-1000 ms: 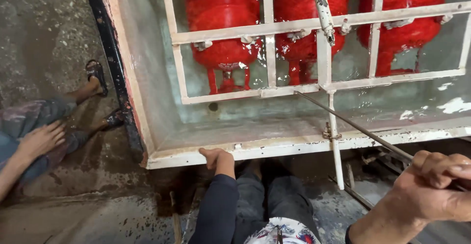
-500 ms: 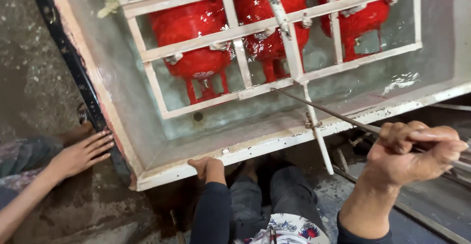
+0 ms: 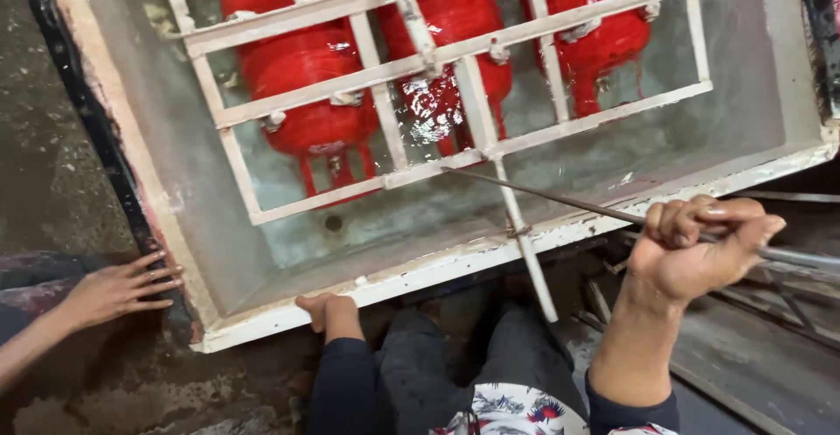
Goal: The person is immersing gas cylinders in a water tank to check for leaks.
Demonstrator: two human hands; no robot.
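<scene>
My right hand [image 3: 700, 247] is closed in a fist around a thin metal rod [image 3: 560, 200] that reaches up and left to a white metal grid frame [image 3: 437, 54]. The frame lies over three red cylinders [image 3: 306, 94] sunk in a water-filled tank [image 3: 437, 269]. My left hand [image 3: 319, 308] rests on the tank's near white rim, fingers curled over the edge. My dark-trousered legs show below the rim.
Another person's hand [image 3: 114, 291] lies spread against the tank's left corner, beside a black strip along the tank's side. A white bar hangs down from the frame past the rim. Dirty grey floor on the left; metal bars at lower right.
The view has shifted, so the tank sits further left and higher. My right hand has slid along the rod. The other person's hand has moved onto the tank's corner.
</scene>
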